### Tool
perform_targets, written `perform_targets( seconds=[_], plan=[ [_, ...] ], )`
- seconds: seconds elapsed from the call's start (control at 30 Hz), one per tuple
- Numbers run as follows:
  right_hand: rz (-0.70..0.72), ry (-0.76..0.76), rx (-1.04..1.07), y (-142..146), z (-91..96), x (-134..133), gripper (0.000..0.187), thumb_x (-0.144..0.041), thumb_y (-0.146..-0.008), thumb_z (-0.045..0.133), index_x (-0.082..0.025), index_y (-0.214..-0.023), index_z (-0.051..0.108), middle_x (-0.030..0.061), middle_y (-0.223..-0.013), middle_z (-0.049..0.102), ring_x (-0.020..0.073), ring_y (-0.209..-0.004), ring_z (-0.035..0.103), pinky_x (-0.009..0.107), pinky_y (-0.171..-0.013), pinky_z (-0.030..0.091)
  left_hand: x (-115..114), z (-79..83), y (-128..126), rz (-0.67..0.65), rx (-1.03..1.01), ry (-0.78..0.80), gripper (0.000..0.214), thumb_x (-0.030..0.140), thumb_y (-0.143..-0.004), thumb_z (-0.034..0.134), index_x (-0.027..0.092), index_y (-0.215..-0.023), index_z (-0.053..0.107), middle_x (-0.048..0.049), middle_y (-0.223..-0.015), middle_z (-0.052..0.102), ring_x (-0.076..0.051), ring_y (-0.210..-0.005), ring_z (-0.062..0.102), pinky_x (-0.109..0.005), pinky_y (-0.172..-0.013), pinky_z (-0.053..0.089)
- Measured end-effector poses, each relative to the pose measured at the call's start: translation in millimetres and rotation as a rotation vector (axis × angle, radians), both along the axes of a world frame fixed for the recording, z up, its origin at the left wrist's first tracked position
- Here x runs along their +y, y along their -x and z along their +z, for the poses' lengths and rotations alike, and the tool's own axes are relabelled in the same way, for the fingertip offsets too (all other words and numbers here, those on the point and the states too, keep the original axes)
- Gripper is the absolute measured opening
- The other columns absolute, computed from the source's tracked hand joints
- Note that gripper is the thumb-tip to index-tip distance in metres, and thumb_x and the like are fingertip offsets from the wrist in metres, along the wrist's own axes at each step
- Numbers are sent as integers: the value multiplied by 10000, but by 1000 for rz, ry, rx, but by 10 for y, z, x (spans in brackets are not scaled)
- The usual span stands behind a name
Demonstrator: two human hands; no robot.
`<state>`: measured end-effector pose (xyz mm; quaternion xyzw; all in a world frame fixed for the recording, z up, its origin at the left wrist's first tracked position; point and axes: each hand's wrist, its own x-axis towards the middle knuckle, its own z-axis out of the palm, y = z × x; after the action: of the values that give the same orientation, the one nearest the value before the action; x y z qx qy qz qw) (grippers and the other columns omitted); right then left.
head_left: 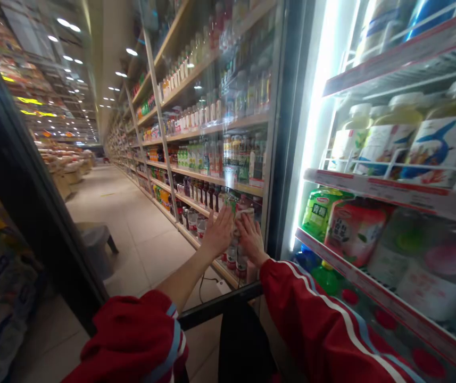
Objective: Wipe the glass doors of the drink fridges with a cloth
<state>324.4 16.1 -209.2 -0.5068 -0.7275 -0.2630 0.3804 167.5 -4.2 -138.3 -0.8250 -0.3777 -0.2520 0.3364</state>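
Bottle (239, 211) with a green-and-white label, held up in front of the lower rows of the aisle shelving (212, 127), just left of the fridge's lit door frame (311, 133); label print too blurred to read. Clasped between two palms: left hand (217, 233) flat on its left side, right hand (251, 238) flat on its right, fingers straight and close together, grip pressing inward on the bottle rather than curling round it. Red sleeves (311, 314) with white and blue stripes, crossing above a dark bar (220, 306). To the right, on the fridge shelf (391, 194) edged with red-and-white price strips, unreadable: green pouch (320, 211) with white Chinese characters, not clear enough to make out, next to a red-labelled pouch (353, 229). One shelf up, white cartons (439, 143) printed with a blue leaping animal. Grey stool (96, 242) on the tiled floor (132, 213) at left.
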Motion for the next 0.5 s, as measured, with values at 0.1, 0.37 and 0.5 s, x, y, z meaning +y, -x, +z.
perform_targets(
  seconds=[0.1, 0.37, 0.5],
  plan=[
    [18, -31, -6, -8, 150, 31, 525, -76, -826, 424, -206, -1334, 448, 108, -1467, 355, 216, -1384, 247, 482, -1097, 243, 20, -21, -11, 9, 2, -3, 543, 206, -843, 378, 69, -1369, 367, -145, -1475, 297, -265, -1390, 218, -542, -1112, 166],
    [-1, -22, -41, -87, 34, -9, 512, -92, -838, 436, -189, -1340, 445, 120, -1461, 362, 232, -1374, 269, 464, -1075, 295, 25, -98, -80, -4, 10, -24, 528, 201, -850, 383, 80, -1364, 374, -156, -1462, 325, -262, -1389, 221, -536, -1114, 153],
    [2, -10, -58, -117, -102, -46, 502, -111, -841, 452, -196, -1336, 452, 119, -1454, 373, 241, -1360, 297, 461, -1062, 315, 4, -130, -109, -3, 15, -7, 537, 223, -855, 387, 83, -1373, 361, -158, -1462, 326, -262, -1393, 211, -536, -1116, 153]
  ],
)
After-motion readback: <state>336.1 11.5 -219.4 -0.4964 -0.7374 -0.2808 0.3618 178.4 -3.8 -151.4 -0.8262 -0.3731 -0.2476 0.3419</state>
